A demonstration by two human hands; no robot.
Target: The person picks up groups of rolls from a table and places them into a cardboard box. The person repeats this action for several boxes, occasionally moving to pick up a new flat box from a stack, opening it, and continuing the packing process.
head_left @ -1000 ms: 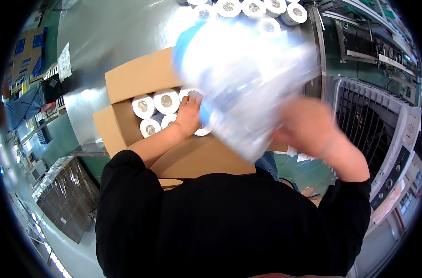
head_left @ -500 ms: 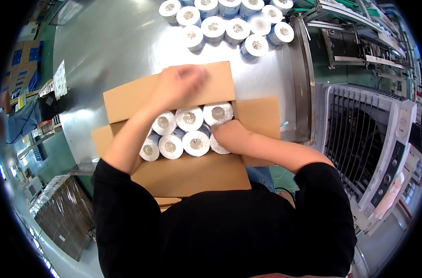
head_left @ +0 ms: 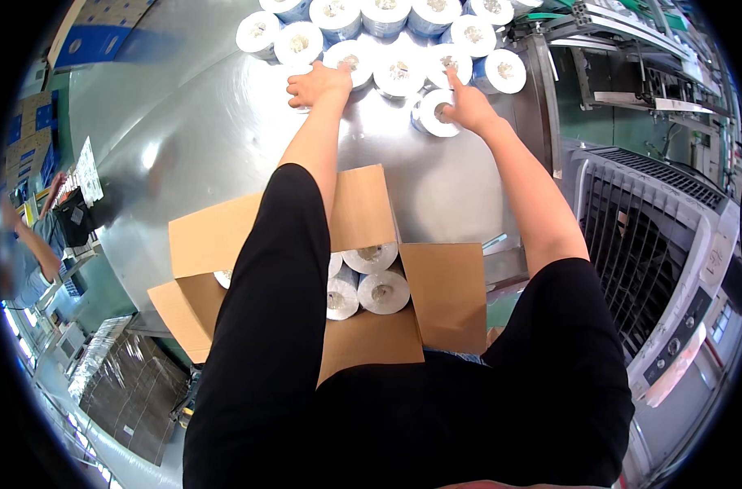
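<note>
Both arms reach forward past an open cardboard box (head_left: 448,297) to a group of white rolls with blue-patterned sides. At the group's front left, my left hand (head_left: 318,85) lies over a mostly hidden roll, fingers spread, its thumb side against the neighbouring roll (head_left: 350,59). My right hand (head_left: 470,107) is at the right side of the front roll (head_left: 426,118), index finger stretched forward and thumb by the core. Neither hand visibly grips. Inside the box stand more rolls (head_left: 385,295), partly covered by my left sleeve.
The rolls and box rest on a shiny metal table (head_left: 212,138), with a raised metal edge (head_left: 542,106) at the right. A grey fan unit (head_left: 640,244) stands beyond it. Stacked wrapped cartons (head_left: 130,391) are at lower left. Another person's arm (head_left: 37,248) shows at far left.
My hands have moved forward from the box to the rolls on the table. My right hand has left the roll it touched in the box. The view has shifted with my head.
</note>
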